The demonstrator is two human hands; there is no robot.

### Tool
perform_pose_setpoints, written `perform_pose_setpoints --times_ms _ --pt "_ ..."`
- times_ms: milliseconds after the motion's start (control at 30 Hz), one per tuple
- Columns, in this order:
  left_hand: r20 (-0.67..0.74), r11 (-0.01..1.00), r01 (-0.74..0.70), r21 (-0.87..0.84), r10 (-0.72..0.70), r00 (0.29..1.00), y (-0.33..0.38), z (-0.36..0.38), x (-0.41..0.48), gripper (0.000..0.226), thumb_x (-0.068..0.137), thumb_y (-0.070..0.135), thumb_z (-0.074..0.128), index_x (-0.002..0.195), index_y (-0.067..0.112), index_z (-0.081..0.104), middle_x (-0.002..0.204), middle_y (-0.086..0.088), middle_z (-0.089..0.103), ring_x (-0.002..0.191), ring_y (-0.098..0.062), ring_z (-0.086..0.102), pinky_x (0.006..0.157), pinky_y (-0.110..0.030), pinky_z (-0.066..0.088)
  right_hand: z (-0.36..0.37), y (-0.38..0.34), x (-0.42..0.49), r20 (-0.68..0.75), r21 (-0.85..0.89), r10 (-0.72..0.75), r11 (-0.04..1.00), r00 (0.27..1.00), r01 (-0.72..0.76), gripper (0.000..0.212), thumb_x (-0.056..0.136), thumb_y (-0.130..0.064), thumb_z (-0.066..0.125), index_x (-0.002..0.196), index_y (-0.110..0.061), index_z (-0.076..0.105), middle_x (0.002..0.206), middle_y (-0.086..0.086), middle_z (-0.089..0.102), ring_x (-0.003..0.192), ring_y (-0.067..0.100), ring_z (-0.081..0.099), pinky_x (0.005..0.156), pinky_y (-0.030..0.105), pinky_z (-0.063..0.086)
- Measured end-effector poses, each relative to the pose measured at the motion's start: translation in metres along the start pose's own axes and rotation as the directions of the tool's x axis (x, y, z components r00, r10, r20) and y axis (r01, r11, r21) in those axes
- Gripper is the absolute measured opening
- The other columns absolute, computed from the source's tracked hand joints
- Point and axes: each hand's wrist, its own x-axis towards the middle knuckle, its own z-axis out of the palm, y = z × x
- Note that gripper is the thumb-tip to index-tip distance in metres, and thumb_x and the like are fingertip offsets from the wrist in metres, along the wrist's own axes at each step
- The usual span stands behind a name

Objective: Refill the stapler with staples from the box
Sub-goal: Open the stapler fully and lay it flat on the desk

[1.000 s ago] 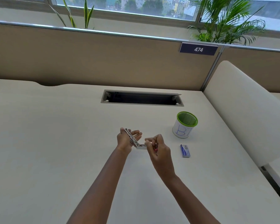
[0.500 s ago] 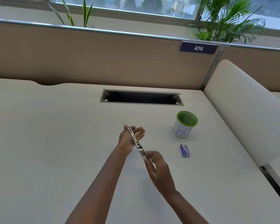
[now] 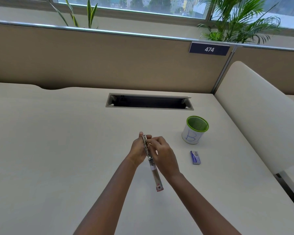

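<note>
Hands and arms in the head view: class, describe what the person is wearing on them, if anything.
Nothing is worn. The left hand and right hand are bare, with no gloves, and no rings, watch or bracelet that can be seen. Both forearms are uncovered to the frame's bottom edge; no sleeve shows.

At frame centre, the left hand [image 3: 138, 148] and right hand [image 3: 163, 154] hold the opened stapler [image 3: 152, 164] above the desk [image 3: 58, 150]. The blue staple box [image 3: 195, 157] lies right of them, below a green-rimmed cup [image 3: 194, 130].

Both forearms bare, no sleeves or jewellery.
</note>
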Motion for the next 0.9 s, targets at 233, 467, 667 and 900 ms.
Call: perform_pose_setpoints --times_ms 233,467,667,900 --pt "-0.033 0.997 -0.009 0.073 0.012 0.999 0.0015 -0.0012 0.0023 0.047 0.102 0.034 0.026 0.075 0.01 0.056 0.054 -0.001 0.067 0.059 -0.013 0.063 0.055 -0.022 0.051 -0.0003 -0.0027 0.004 0.061 -0.14 -0.02 0.99 0.998 0.029 0.028 0.094 -0.013 0.047 0.117 -0.016 0.06 0.104 0.008 0.058 0.087 0.025 0.061 0.067 0.035 0.054" --pt "-0.04 0.999 0.004 0.033 -0.003 0.999 -0.0015 -0.0018 0.0012 0.05 0.103 0.031 0.025 0.073 0.007 0.056 0.051 -0.002 0.064 0.041 -0.008 0.063 0.039 -0.016 0.051 0.0019 -0.0049 0.0017 0.115 -0.173 0.012 0.985 0.993 0.008 0.029 0.097 -0.021 0.041 0.121 -0.012 0.053 0.11 0.01 0.054 0.095 0.026 0.06 0.075 0.037 0.055" --pt "-0.048 0.999 -0.007 0.036 0.009 0.999 -0.0011 0.0011 0.0025 0.047 0.103 0.03 0.026 0.075 0.007 0.056 0.071 -0.009 0.059 0.063 -0.018 0.06 0.039 -0.017 0.052 0.0031 -0.0035 0.0 0.109 -0.173 0.001 0.985 0.994 0.018 0.029 0.097 -0.019 0.04 0.121 -0.009 0.051 0.111 0.011 0.055 0.096 0.027 0.059 0.076 0.036 0.055" --pt "-0.055 0.997 0.017 0.074 -0.013 0.998 -0.0024 0.0036 0.001 0.049 0.102 0.031 0.025 0.075 0.006 0.057 0.067 -0.008 0.061 0.065 -0.017 0.059 0.041 -0.018 0.054 0.006 -0.0009 -0.005 0.071 -0.122 0.002 0.993 0.997 0.007 0.028 0.092 -0.016 0.044 0.118 -0.01 0.052 0.105 0.011 0.055 0.092 0.025 0.057 0.07 0.031 0.052"
